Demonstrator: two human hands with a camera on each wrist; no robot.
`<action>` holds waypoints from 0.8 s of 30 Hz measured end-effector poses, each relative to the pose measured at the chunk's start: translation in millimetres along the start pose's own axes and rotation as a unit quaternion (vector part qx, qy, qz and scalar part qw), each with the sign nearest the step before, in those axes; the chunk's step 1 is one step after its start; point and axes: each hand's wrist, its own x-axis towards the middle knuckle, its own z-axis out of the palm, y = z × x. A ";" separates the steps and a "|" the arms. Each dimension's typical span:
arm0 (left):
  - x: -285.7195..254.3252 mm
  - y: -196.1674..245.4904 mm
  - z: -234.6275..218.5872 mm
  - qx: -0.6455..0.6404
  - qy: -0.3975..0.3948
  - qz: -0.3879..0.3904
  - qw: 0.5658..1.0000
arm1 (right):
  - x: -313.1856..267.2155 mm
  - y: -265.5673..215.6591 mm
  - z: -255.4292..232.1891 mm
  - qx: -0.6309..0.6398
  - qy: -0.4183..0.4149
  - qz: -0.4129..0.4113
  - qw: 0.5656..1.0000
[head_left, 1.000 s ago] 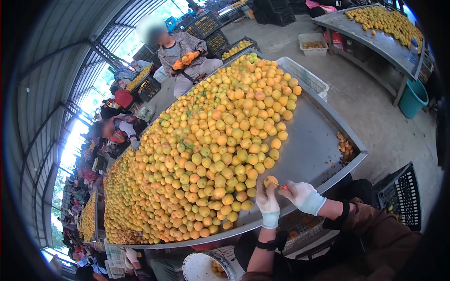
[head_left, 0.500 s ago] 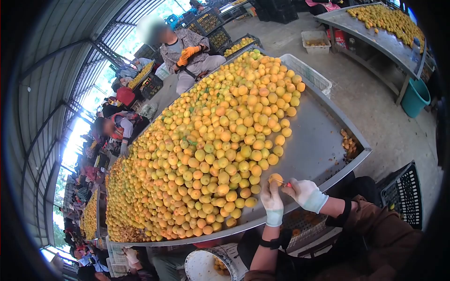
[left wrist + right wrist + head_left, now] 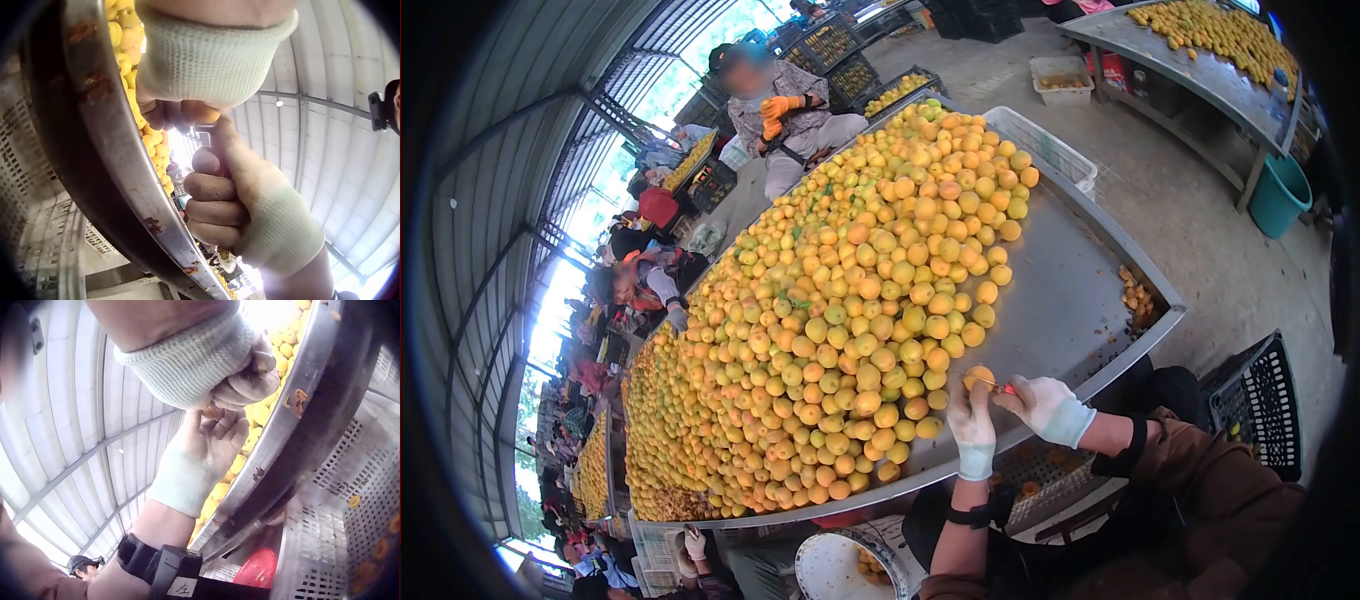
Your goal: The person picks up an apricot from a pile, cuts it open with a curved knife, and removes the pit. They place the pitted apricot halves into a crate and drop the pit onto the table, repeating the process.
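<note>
The gloved left hand [image 3: 973, 425] pinches one orange fruit [image 3: 978, 377] in its fingertips, just above the metal table's near edge. Right beside it, the gloved right hand [image 3: 1045, 407] is curled round a small tool with a red handle [image 3: 1006, 390], whose thin tip meets the fruit. In the left wrist view the right hand's fingers [image 3: 215, 209] wrap the handle, and part of the fruit [image 3: 201, 112] shows under the left hand [image 3: 200, 62]. The right wrist view has the left hand [image 3: 200, 453] below the right hand [image 3: 206, 362], the fruit mostly hidden.
A large heap of yellow-orange fruit [image 3: 830, 330] covers much of the metal table [image 3: 1065, 290]. Cut pieces [image 3: 1137, 298] lie in its right corner. Below the near edge are a white bucket [image 3: 812, 568] and a crate [image 3: 1055, 480]; a black crate [image 3: 1260, 410] stands right.
Both hands stay together at the fruit, with only slight shifts. The view has moved a little. Across the table, the seated person's orange-gloved hands have come up and together.
</note>
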 end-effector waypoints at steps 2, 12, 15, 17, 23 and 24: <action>2.2 -6.9 -1.5 0.045 0.023 0.023 0.998 | -1.0 -0.8 -2.6 0.010 -0.013 0.013 1.000; 8.1 -25.7 -2.9 -0.031 0.022 0.005 0.999 | -4.8 -1.9 -6.9 -0.010 -0.033 0.018 0.999; 6.4 -36.9 -8.2 -0.019 0.001 -0.043 0.999 | -4.3 -2.1 -5.1 -0.028 -0.031 0.019 0.999; 5.8 -38.0 -9.0 -0.017 -0.001 -0.049 0.999 | -4.0 -2.7 -4.6 -0.042 -0.029 0.018 0.999; 5.6 -30.4 -9.3 -0.036 -0.008 -0.056 0.998 | -0.8 -1.6 -0.8 -0.043 -0.009 0.003 0.999; 5.8 -30.5 -8.7 -0.067 -0.005 -0.061 0.996 | -0.4 -1.2 -0.5 -0.044 -0.009 0.001 0.999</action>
